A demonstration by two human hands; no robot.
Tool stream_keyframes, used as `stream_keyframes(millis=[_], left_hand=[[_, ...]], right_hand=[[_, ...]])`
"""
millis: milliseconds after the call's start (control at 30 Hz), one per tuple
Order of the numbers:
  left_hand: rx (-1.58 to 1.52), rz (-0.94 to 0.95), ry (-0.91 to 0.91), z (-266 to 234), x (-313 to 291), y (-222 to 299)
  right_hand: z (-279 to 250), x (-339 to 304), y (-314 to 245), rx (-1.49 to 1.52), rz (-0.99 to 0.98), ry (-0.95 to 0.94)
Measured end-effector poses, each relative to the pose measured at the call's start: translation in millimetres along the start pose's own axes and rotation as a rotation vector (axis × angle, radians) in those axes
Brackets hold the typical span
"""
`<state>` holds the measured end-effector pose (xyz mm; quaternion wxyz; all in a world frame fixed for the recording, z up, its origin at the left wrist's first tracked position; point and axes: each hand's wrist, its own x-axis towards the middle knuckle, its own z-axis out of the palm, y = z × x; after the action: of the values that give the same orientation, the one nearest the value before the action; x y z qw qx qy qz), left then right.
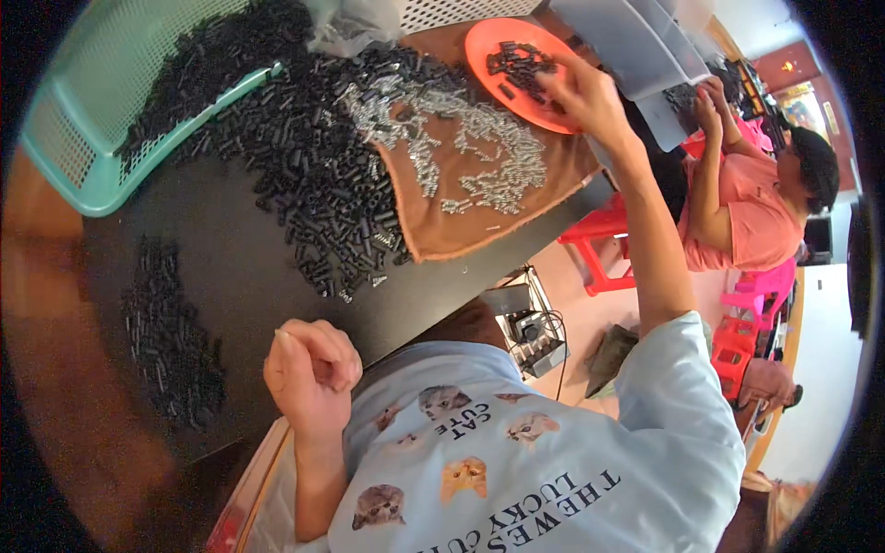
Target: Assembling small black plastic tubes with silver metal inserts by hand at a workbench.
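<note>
My right hand [587, 100] reaches over an orange plate [493, 35] at the far right of the table. Its fingers are bent and look apart, at the edge of the small black tubular parts [518, 66] on the plate. My left hand [312, 370] is closed with curled fingers, just above the table's near edge. What it holds, if anything, is hidden. Beyond it spreads a big heap of black tubular parts [323, 198]. Small silvery spring-like metal pieces [502, 161] lie to the right, on a brown cloth [433, 226].
A green perforated basket [69, 175] lies tipped at the far left, with black parts spilling out. A smaller black pile [171, 336] lies at the left. A clear plastic bin [636, 46] stands beyond the plate. A person in pink [751, 212] sits at the right near red stools [599, 244].
</note>
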<state>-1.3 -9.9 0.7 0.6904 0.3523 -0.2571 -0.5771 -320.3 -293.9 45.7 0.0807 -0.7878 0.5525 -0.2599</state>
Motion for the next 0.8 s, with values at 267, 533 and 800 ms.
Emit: stream_keyframes(millis=[267,533,800], left_hand=[[-0.019,0.006,0.004,-2,0,0],[-0.081,0.038,0.001,-6,-1,0],[-0.106,0.036,-0.021,-7,-2,0]], right_hand=[[11,10,-24,-0.018,-0.168,0.154],[36,-53,-135,0.324,-0.739,-0.289],[59,-89,-169,0.302,-0.861,-0.468]])
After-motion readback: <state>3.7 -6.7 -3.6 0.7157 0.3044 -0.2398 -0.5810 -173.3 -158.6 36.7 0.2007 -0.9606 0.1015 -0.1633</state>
